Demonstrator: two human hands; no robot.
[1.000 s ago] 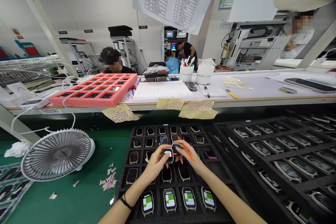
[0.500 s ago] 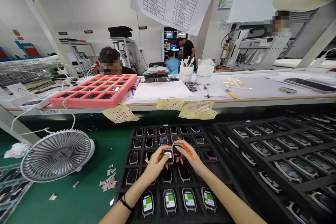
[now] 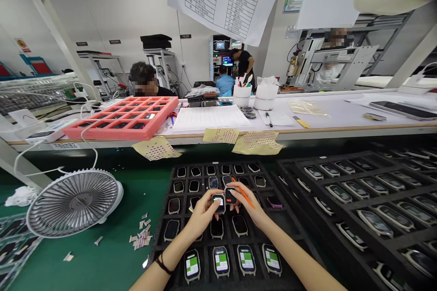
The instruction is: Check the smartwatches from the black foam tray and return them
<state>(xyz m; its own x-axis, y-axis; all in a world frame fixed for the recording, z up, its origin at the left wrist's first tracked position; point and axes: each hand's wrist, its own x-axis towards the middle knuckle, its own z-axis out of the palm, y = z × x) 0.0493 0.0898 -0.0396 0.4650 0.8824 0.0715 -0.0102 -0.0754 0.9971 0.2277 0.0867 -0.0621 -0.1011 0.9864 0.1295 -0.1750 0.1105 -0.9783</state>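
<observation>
My left grip (image 3: 204, 214) is closed on a smartwatch (image 3: 218, 203) with a lit screen, held tight by my fingers and thumb. My right grip (image 3: 251, 205) pinches a dark watch (image 3: 231, 196) just beside it, and an orange stick (image 3: 246, 198) lies along my fingers. Below is a black foam tray (image 3: 159, 241). Its front row of watches (image 3: 221, 263) shows green screens, so that row looks done. The dark rows behind look left to do.

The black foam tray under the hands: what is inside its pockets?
The black foam tray holds strapless smartwatches in its pockets, the nearest row with green screens lit. The left hand and right hand each hold one and hide the pockets beneath, so those cannot be seen.
</observation>
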